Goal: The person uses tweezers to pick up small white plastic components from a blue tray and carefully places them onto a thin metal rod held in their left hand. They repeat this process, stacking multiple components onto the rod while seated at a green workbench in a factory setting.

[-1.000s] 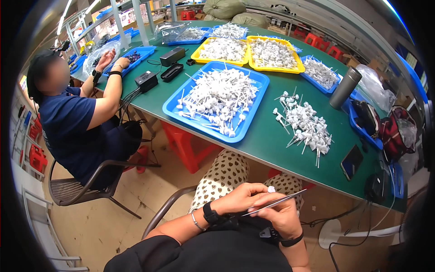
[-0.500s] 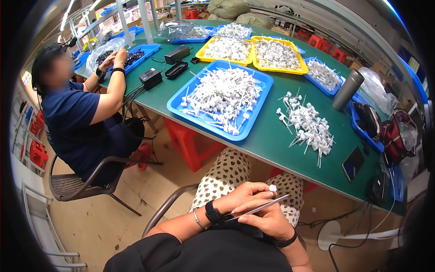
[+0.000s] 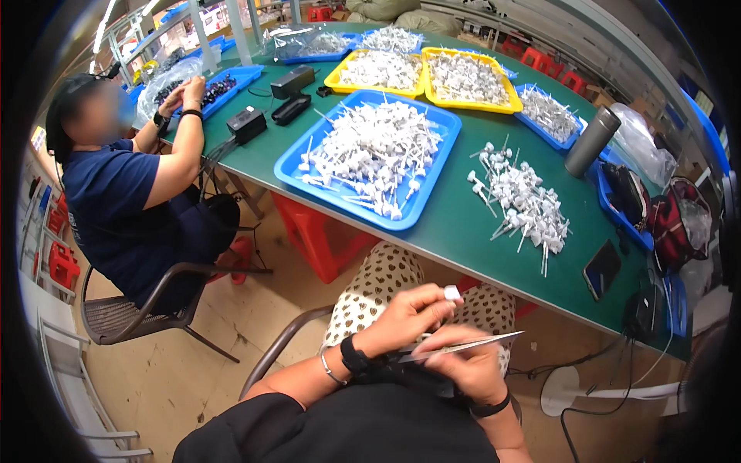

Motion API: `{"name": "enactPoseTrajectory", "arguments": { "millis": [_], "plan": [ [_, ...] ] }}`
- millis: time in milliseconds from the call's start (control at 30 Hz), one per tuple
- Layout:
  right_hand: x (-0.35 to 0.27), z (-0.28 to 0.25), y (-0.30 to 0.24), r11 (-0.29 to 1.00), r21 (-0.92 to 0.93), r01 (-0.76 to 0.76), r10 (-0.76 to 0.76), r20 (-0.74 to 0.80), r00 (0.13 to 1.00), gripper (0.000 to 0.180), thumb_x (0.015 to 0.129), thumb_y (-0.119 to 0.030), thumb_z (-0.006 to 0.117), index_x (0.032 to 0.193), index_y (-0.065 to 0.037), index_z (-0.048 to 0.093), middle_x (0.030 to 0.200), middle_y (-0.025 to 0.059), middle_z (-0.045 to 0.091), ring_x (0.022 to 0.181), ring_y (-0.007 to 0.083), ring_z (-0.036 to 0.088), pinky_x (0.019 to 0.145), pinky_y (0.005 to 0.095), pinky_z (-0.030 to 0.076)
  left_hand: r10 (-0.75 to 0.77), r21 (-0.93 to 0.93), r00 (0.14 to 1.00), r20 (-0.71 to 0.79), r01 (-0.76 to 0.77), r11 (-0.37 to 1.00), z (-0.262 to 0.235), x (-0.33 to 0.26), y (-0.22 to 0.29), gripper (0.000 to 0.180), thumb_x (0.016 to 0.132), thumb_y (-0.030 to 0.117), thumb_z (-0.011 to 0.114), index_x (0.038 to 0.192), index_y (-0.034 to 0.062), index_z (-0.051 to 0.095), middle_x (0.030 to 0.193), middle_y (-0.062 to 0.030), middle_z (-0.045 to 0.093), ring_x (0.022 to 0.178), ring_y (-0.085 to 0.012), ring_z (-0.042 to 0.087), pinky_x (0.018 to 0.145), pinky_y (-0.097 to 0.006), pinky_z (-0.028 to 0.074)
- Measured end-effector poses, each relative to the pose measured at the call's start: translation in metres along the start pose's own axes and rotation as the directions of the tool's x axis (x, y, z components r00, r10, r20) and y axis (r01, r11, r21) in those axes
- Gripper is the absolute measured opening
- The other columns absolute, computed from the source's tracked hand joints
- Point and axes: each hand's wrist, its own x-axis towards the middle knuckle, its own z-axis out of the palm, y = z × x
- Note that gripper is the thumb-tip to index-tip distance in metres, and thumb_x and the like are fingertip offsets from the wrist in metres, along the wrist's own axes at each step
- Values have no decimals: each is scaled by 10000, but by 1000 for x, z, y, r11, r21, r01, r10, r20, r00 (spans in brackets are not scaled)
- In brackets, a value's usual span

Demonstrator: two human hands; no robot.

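Observation:
Over my lap, my left hand (image 3: 409,315) pinches a small white plastic part (image 3: 451,292), whose head sticks out past the fingertips. Its stem, if it has one, is hidden in the hand. Just beside it, my right hand (image 3: 472,366) is closed on a thin, flat, pointed blade (image 3: 500,337) that slants up to the right; motion smears these fingers a little. On the green table ahead lies a loose pile of white stemmed parts (image 3: 525,197). To its left, a blue tray (image 3: 291,166) holds a heap of similar parts.
Two yellow trays (image 3: 515,99) of white parts stand farther back. A grey bottle (image 3: 593,141), a phone (image 3: 602,268) and a dark red bag (image 3: 679,220) are at the right. Black boxes (image 3: 247,123) sit left. A co-worker (image 3: 116,177) sits at the left, handling dark pieces.
My left hand has risen and moved left with the white part, away from the blade. The blade has shifted right and lies flatter. The view has tilted slightly.

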Motion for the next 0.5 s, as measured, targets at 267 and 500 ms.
{"name": "enactPoseTrajectory", "arguments": {
  "millis": [267, 500],
  "plan": [
    [15, -7, -9, 579, -729, 366, -704, -221, 675, 251, 822, -60, 760, 1030, -10, 629, 938, 135, 682, 824, 274, 663, 725, 343, 537, 82, -112, 986, -145, -99, 989, 0, 3, 25, 221, 989, 72, 561, 1168, -31, 641, 931, -46, 617, 744, -85, 571, 676, -224, 487],
    [22, -4, -3, 571, -733, 371, -698, -194, 690, 271, 798, -48, 770, 1031, -29, 633, 955, 124, 675, 834, 291, 663, 717, 352, 543, 229, 155, 959, -169, -204, 967, 2, 4, 15, 194, 966, 58, 593, 1129, -20, 665, 950, -72, 623, 746, -98, 604, 649, -232, 498]
  ]
}}
